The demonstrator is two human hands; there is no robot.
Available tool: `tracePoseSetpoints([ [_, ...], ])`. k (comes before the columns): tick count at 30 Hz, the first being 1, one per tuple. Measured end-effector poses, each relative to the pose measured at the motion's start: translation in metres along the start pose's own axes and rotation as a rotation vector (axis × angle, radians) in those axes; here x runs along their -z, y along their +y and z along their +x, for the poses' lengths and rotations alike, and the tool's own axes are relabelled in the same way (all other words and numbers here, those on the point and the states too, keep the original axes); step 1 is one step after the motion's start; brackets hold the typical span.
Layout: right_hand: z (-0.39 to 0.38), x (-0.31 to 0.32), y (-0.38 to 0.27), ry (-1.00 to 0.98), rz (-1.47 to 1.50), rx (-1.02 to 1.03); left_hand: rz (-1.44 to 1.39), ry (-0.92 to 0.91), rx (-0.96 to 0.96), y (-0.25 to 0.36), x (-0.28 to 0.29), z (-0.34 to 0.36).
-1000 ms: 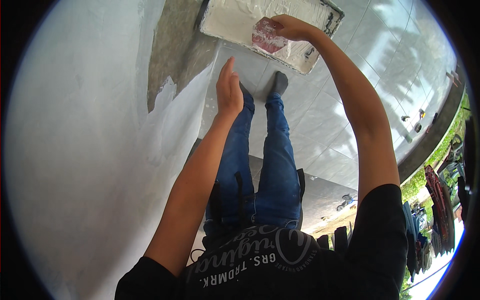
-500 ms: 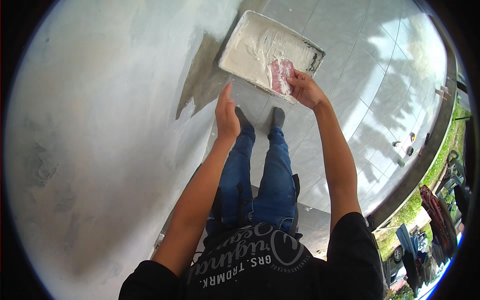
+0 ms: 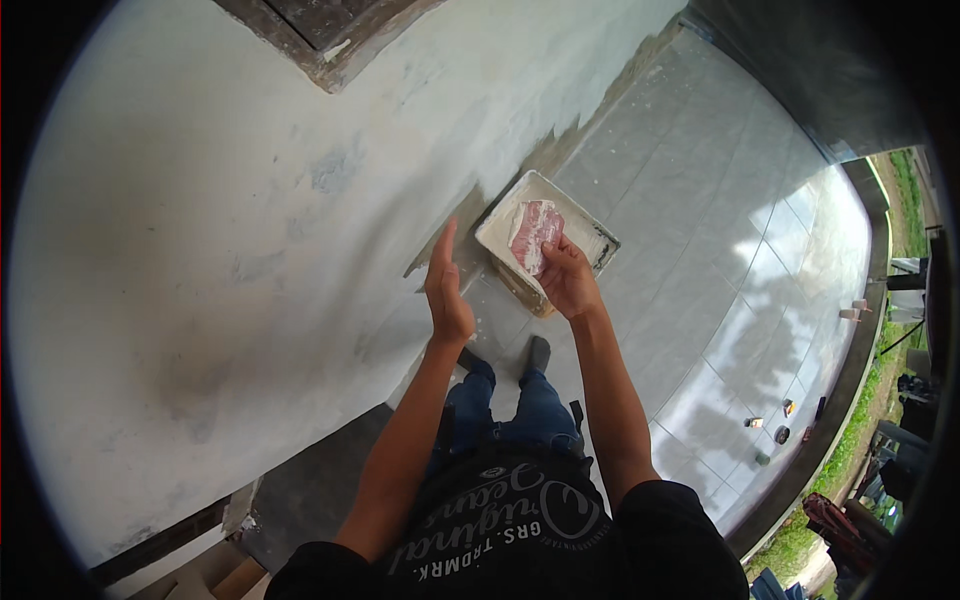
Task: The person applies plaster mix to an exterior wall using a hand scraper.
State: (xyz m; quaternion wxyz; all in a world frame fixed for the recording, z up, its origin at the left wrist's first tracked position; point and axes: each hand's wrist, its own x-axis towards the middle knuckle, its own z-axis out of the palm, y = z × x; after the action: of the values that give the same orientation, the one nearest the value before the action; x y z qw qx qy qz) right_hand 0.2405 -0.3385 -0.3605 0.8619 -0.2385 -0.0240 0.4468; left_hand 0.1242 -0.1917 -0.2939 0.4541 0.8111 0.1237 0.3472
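My right hand (image 3: 566,280) grips a reddish flat spreader (image 3: 532,230) coated with white paste, holding it over a rectangular tray (image 3: 590,228) with creamy white material and smeared edges. My left hand (image 3: 449,290) is open, its fingers straight and upright, just left of the tray beside the pale plastered wall (image 3: 250,200). A bare grey-brown patch (image 3: 433,245) shows low on that wall near my fingertips. Something brownish lies under the tray's near corner, too hidden to name.
A dark framed opening (image 3: 335,55) is at the upper left. Grey floor tiles (image 3: 660,290) run right to a low edge (image 3: 865,340), with grass and several parked objects beyond. Small items (image 3: 782,434) lie on the tiles. My feet (image 3: 538,355) stand below the tray.
The view has swung to take in more wall and the far floor, so the tray appears lower and smaller. My right hand keeps hold of the spreader; my left stays open.
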Motion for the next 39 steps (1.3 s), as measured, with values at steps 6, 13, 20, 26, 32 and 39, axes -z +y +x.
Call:
tracePoseSetpoints([
  [6, -0.035, -0.074, -0.018, -0.126, -0.05, 0.057, 0.021, 0.124, -0.18, 0.073, 0.033, 0.017],
  [13, -0.077, -0.164, -0.009, -0.197, -0.089, 0.078, 0.044, 0.221, -0.381, 0.136, 0.091, 0.011],
  [20, -0.13, -0.252, 0.019, -0.336, -0.248, 0.148, 0.087, 0.339, -0.555, 0.193, 0.183, -0.027],
  [26, -0.134, -0.319, 0.05, -0.502, -0.346, 0.227, 0.123, 0.413, -0.689, 0.216, 0.252, -0.028],
  [32, -0.136, -0.363, 0.075, -0.582, -0.32, 0.256, 0.16, 0.456, -0.771, 0.242, 0.294, -0.035],
  [39, -0.133, -0.398, 0.089, -0.647, -0.287, 0.266, 0.225, 0.486, -0.784, 0.266, 0.33, -0.042],
])
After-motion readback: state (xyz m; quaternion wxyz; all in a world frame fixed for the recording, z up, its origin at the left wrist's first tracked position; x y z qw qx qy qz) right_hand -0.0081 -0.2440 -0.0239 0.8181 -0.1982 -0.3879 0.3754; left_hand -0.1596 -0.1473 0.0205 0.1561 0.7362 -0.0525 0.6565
